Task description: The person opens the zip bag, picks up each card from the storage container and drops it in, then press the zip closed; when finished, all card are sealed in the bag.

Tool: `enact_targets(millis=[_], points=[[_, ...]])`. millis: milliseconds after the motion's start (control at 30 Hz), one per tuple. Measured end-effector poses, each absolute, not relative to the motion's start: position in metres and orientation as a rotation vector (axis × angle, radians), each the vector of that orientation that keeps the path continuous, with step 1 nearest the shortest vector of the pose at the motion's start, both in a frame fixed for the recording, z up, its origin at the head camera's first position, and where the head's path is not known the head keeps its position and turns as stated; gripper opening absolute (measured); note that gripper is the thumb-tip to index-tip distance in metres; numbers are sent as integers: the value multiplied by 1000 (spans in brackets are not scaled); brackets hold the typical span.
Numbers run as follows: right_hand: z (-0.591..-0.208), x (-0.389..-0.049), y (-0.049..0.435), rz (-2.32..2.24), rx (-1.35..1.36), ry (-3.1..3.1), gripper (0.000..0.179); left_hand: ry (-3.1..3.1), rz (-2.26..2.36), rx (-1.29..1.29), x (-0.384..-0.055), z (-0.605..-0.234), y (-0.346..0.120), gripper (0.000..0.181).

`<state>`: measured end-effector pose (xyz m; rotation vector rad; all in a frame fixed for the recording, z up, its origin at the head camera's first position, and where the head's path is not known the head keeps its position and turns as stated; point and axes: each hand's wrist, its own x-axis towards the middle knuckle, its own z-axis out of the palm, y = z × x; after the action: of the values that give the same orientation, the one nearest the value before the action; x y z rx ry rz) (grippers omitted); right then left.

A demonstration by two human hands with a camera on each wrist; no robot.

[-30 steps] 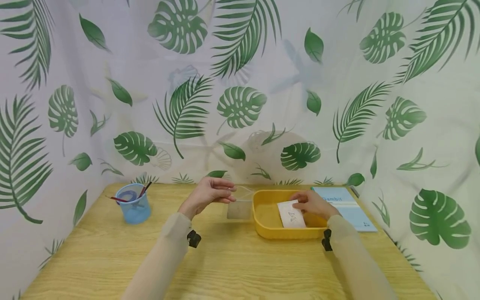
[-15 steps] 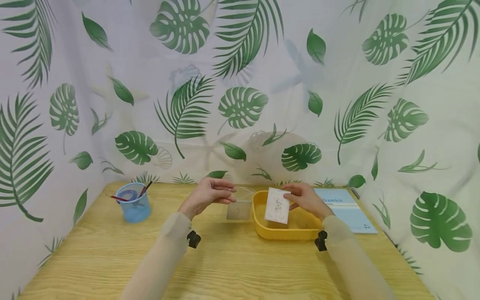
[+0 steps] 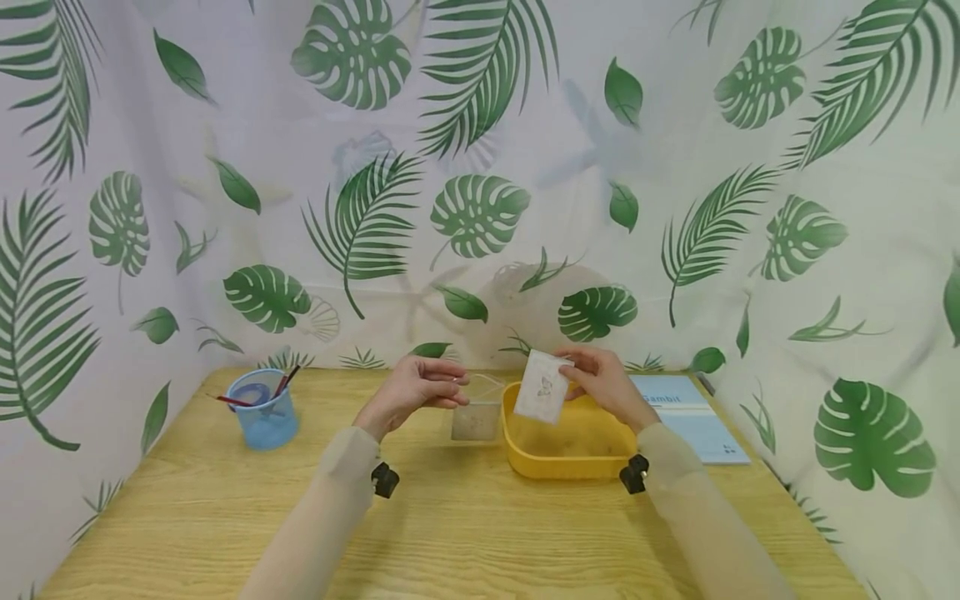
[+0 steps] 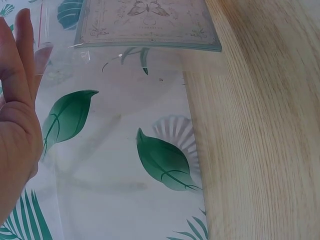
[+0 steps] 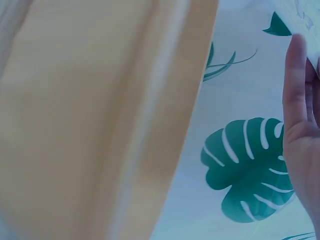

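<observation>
My left hand (image 3: 416,392) pinches the edge of a clear plastic bag (image 3: 477,423) between thumb and fingers, holding it above the table. In the left wrist view, butterfly-printed cards (image 4: 150,22) lie in the bottom of that bag. A pale card (image 3: 543,387) with a butterfly drawing is gripped by my right hand (image 3: 606,385) at its right edge. The card hangs tilted over the left part of a yellow plastic basket (image 3: 570,467), just right of the bag. Only a corner of the card (image 5: 311,20) shows in the right wrist view, above the thumb.
A blue mesh pen cup (image 3: 270,423) with pencils and a roll of tape stands at the left. A light-blue booklet (image 3: 701,421) lies right of the basket, partly behind the right arm. Leaf-patterned cloth (image 3: 480,133) hangs behind the wooden table (image 3: 465,533).
My right hand has lifted the card out of the basket, up and to the left, closer to the bag. The left hand and bag have stayed nearly still.
</observation>
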<state>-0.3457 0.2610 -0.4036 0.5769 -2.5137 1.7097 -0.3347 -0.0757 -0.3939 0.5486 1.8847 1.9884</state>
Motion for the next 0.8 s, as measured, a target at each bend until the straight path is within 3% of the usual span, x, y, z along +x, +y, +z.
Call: enact_targets(millis=[800], points=[[-378, -339, 237, 1627, 587, -2329, 32, 1873, 1997, 530, -336, -392, -75, 38]])
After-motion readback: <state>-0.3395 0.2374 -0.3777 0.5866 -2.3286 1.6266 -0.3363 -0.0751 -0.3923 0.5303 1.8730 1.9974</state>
